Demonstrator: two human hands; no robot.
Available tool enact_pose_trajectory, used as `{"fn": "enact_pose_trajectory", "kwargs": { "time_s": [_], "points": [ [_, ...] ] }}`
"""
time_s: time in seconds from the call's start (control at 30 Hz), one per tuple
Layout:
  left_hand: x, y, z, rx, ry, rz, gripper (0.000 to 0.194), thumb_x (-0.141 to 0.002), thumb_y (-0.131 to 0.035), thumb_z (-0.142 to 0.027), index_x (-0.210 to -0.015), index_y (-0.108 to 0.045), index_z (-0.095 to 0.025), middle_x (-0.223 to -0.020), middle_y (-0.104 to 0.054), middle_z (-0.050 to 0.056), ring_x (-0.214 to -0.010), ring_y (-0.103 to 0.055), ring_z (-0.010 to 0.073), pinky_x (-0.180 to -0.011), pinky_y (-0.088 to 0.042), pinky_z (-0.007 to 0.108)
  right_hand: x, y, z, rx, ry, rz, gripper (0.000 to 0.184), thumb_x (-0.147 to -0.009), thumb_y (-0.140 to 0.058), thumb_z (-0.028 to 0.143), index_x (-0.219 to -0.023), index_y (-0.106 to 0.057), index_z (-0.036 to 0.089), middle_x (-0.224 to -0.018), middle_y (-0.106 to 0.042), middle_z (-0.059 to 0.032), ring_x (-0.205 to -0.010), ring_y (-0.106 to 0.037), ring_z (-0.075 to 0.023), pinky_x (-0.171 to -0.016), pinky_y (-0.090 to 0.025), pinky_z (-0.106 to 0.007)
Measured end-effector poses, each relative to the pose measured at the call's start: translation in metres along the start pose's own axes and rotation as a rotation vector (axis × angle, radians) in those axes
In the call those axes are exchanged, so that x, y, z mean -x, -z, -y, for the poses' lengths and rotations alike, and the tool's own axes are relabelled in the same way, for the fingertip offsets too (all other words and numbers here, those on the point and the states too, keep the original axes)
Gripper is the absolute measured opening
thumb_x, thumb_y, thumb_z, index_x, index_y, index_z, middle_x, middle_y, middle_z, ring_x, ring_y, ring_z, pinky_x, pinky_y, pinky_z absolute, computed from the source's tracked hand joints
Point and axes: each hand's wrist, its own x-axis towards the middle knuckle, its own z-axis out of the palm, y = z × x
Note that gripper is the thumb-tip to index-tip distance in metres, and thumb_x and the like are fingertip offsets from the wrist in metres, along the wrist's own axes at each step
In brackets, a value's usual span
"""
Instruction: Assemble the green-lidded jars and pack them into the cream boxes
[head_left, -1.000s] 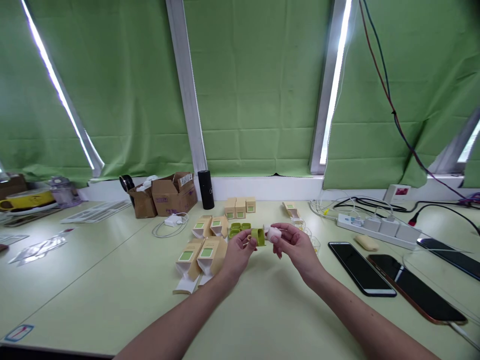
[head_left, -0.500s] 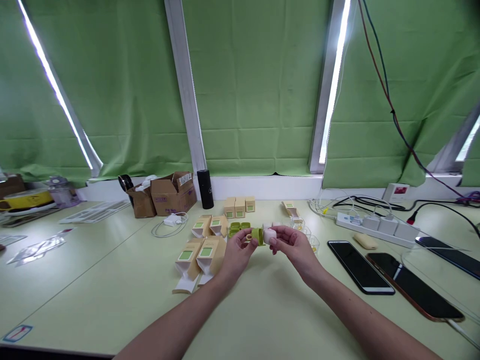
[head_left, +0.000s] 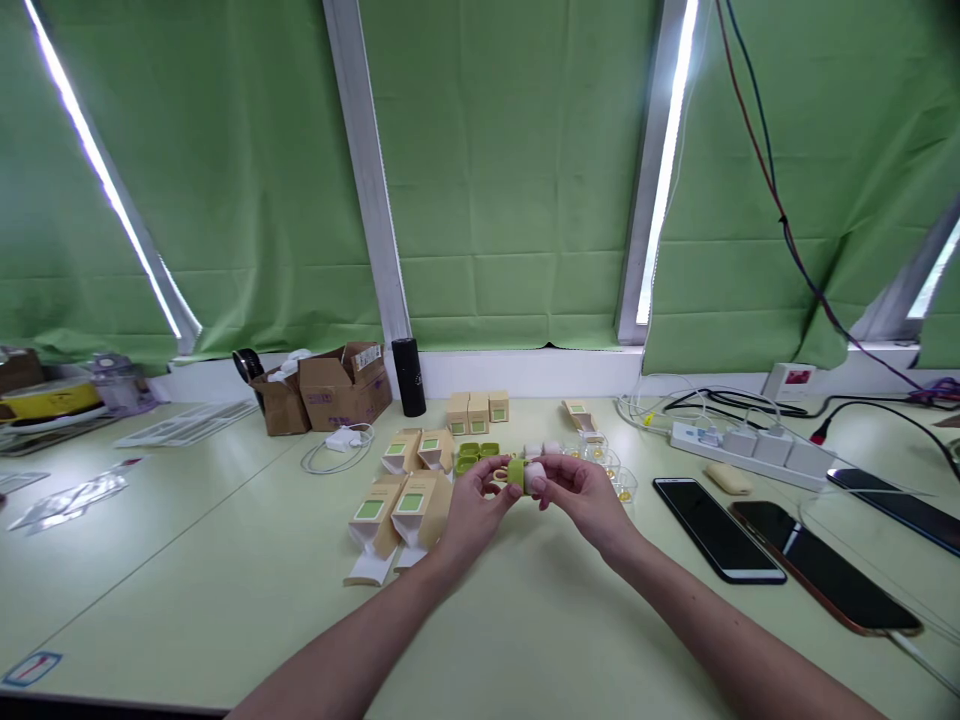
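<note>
My left hand (head_left: 480, 508) pinches a small olive-green sleeve (head_left: 516, 475) with a tan ring at its left end. My right hand (head_left: 585, 495) grips a small white rounded block (head_left: 535, 477), its left end at or inside the sleeve's mouth; fingers hide how deep it sits. Just behind my left fingers lie several more green sleeves (head_left: 467, 464). Beyond my hands stand white blocks (head_left: 533, 449). Small clear cups (head_left: 611, 464) with yellow bits sit by my right hand. Open kraft boxes (head_left: 420, 500) with green labels stand left of my left hand.
Small closed kraft boxes (head_left: 478, 413) stand farther back, near a black cylinder (head_left: 409, 377) and a brown carton (head_left: 345, 387). On the right lie phones (head_left: 718, 528), a power strip (head_left: 750, 455) and loose cables. A white charger (head_left: 343, 439) with its cord lies left.
My right hand has brought the white block leftward against the green sleeve, closing the space between them. More of the white blocks behind now shows. The view has shifted slightly.
</note>
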Motion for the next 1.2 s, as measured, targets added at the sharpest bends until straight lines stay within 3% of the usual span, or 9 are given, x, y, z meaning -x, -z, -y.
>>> {"fn": "enact_pose_trajectory", "kwargs": {
  "time_s": [0.33, 0.7, 0.9, 1.0, 1.1, 1.2],
  "points": [
    [0.006, -0.004, -0.011, 0.016, -0.052, 0.03, 0.058, -0.063, -0.088, -0.063, -0.088, -0.062, -0.018, -0.088, -0.066, 0.004, -0.08, -0.061, 0.018, -0.073, -0.049, 0.029, 0.001, 0.0, -0.008, 0.032, 0.04, 0.007, 0.049, -0.077, -0.082, 0.052, -0.113, -0.075, 0.02, -0.074, -0.071, -0.001, -0.064, -0.065, -0.0172, -0.066, -0.056, -0.036],
    [0.009, -0.007, -0.013, -0.031, -0.064, 0.019, 0.061, -0.059, -0.09, -0.064, -0.083, -0.054, -0.02, -0.081, -0.056, -0.001, -0.076, -0.054, 0.0158, -0.07, -0.044, 0.027, 0.003, -0.004, -0.008, 0.088, 0.069, 0.023, 0.044, -0.083, -0.077, 0.05, -0.115, -0.076, 0.021, -0.071, -0.068, -0.0003, -0.062, -0.062, -0.0157, -0.063, -0.055, -0.033],
    [0.008, -0.007, -0.01, -0.056, -0.074, 0.035, 0.062, -0.063, -0.084, -0.069, -0.084, -0.054, -0.02, -0.084, -0.057, 0.001, -0.078, -0.054, 0.0169, -0.071, -0.044, 0.028, 0.005, -0.005, -0.009, 0.098, 0.078, 0.031, 0.045, -0.085, -0.074, 0.052, -0.119, -0.075, 0.022, -0.074, -0.07, -0.0007, -0.064, -0.063, -0.0167, -0.064, -0.056, -0.034],
    [0.008, -0.005, -0.007, -0.109, -0.095, 0.029, 0.057, -0.071, -0.079, -0.069, -0.09, -0.059, -0.02, -0.09, -0.062, 0.004, -0.083, -0.058, 0.0199, -0.075, -0.046, 0.031, 0.004, -0.004, -0.009, 0.095, 0.081, 0.035, 0.043, -0.085, -0.075, 0.053, -0.115, -0.074, 0.022, -0.074, -0.071, -0.0011, -0.065, -0.065, -0.0173, -0.064, -0.057, -0.034],
    [0.01, -0.004, -0.008, -0.211, -0.184, -0.024, 0.053, -0.079, -0.077, -0.062, -0.111, -0.065, -0.021, -0.112, -0.066, 0.011, -0.103, -0.06, 0.0265, -0.087, -0.048, 0.037, 0.003, -0.003, -0.008, 0.082, 0.086, 0.017, 0.043, -0.084, -0.076, 0.055, -0.112, -0.073, 0.022, -0.072, -0.069, 0.0001, -0.062, -0.066, -0.017, -0.064, -0.057, -0.034],
    [0.015, -0.004, -0.01, -0.302, -0.334, -0.067, 0.06, -0.082, -0.079, -0.048, -0.133, -0.057, -0.025, -0.132, -0.059, 0.013, -0.117, -0.057, 0.0288, -0.095, -0.049, 0.041, 0.001, -0.002, -0.01, 0.054, 0.077, -0.022, 0.046, -0.082, -0.076, 0.058, -0.109, -0.071, 0.021, -0.07, -0.068, 0.0005, -0.059, -0.066, -0.0168, -0.063, -0.058, -0.034]
  ]
}}
